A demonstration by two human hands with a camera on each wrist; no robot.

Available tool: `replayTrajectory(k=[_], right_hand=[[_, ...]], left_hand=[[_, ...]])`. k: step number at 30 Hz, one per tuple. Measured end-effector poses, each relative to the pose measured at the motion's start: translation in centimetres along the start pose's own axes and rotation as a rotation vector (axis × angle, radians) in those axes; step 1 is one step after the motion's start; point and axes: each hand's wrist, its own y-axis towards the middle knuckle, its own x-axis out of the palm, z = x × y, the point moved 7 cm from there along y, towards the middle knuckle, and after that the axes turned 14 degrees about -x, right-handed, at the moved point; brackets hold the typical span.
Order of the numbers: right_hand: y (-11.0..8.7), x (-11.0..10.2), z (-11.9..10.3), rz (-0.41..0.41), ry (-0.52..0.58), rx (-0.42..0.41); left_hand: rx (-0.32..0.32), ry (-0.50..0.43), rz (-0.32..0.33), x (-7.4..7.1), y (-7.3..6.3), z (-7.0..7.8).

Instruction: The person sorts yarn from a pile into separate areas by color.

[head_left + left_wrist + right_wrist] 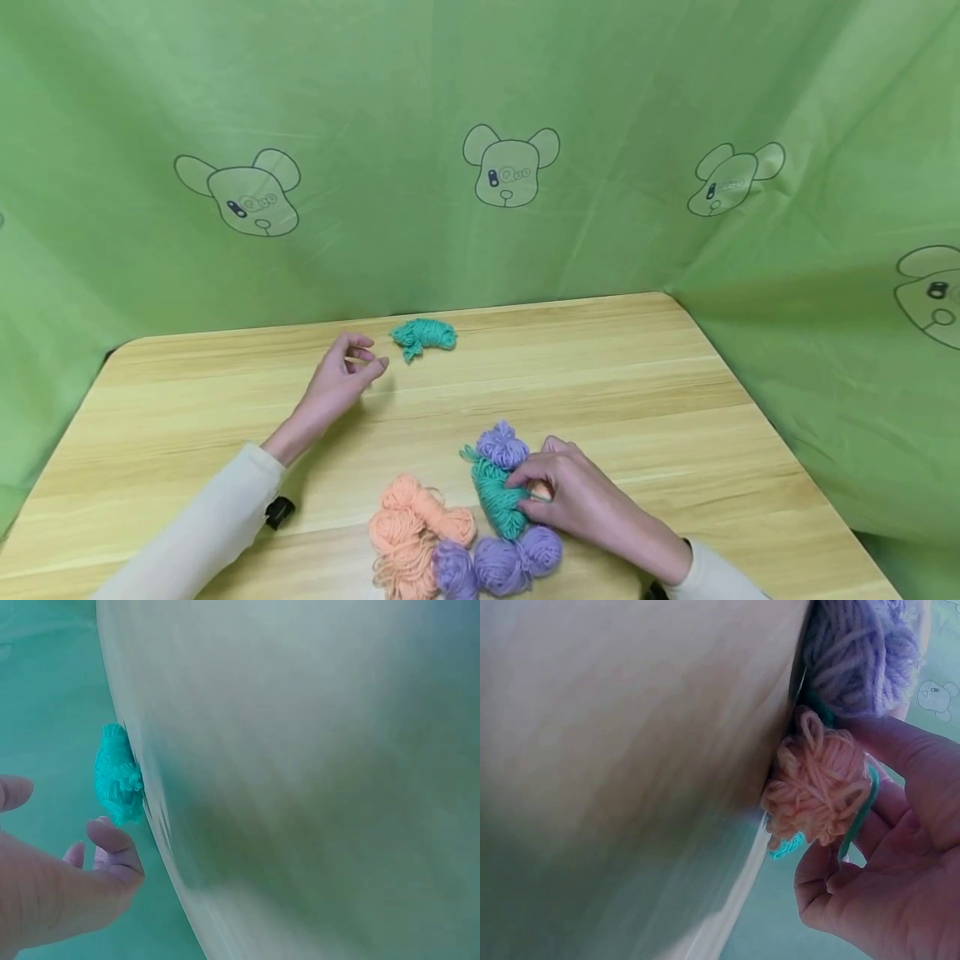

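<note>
A small teal yarn skein (425,335) with loose loops lies near the table's back edge. Just to its left is my left hand (341,375), fingers loosely bent and nothing between them; the left wrist view shows this teal skein (118,776) just beyond the fingertips. My right hand (588,500) pinches a green yarn skein (498,500) amid a group of yarn near the front. In the right wrist view, a peach yarn bundle (821,784) sits by the right hand's fingers, a green strand (861,814) running between it and the palm.
A lilac skein (502,446) touches the green one's far end. Peach skeins (408,533) lie to the left, and lilac balls (501,567) sit in front. Green curtains (375,250) stand behind and beside the wooden table (637,375).
</note>
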Motion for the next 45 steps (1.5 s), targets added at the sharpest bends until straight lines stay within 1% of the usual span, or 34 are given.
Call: replayTrajectory(k=[4,11,20,25,29,38,45], right_hand=[[0.0,0.0,-0.1,0.004,0.0,-0.004],[0.0,0.0,0.0,-0.001,0.005,0.012],[0.1,0.0,0.0,-0.007,-0.002,0.014],[0.1,-0.1,0.1,-0.007,0.002,0.013],[0.1,0.0,0.1,-0.004,0.0,0.01],[0.1,0.0,0.1,-0.003,0.002,0.009],[0.1,0.1,0.1,-0.004,-0.002,0.012]], left_hand=[[0.004,-0.009,-0.004,-0.1,-0.5,-0.3],[-0.015,-0.014,-0.004,-0.3,-1.6,-0.6],[-0.027,-0.055,-0.031,0.6,-3.4,-0.9],[-0.037,-0.06,-0.035,0.7,-3.9,-1.5],[-0.047,-0.07,-0.051,0.7,-4.3,-2.0],[-0.061,-0.05,-0.075,0.8,-5.4,-2.6],[-0.031,-0.065,-0.105,1.2,-6.1,-2.7]])
